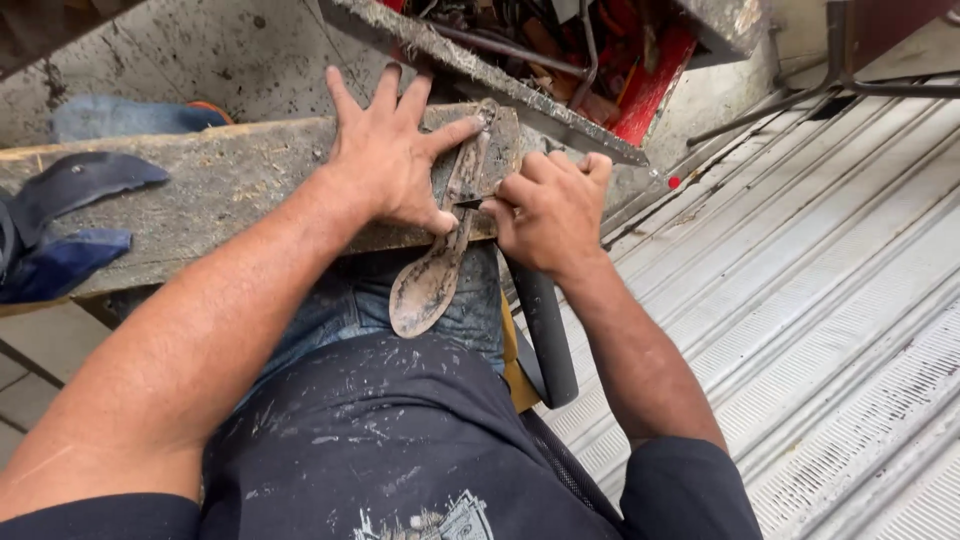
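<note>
A worn brown shoe sole (432,280) lies lengthwise over the near edge of a rough wooden board (220,190), its rounded end hanging over my lap. My left hand (395,150) presses flat on the board with fingers spread, thumb and forefinger bracketing the sole's upper part. My right hand (550,210) is closed around a small blade-like tool whose tip (470,203) touches the sole's middle edge. The tool's handle is hidden in my fist.
A black cylindrical handle (548,335) slants down beside my right thigh. Dark blue rubber scraps (60,230) lie at the board's left end. A red box of tools (590,60) stands behind a grey plank. A ribbed metal shutter (830,300) fills the right.
</note>
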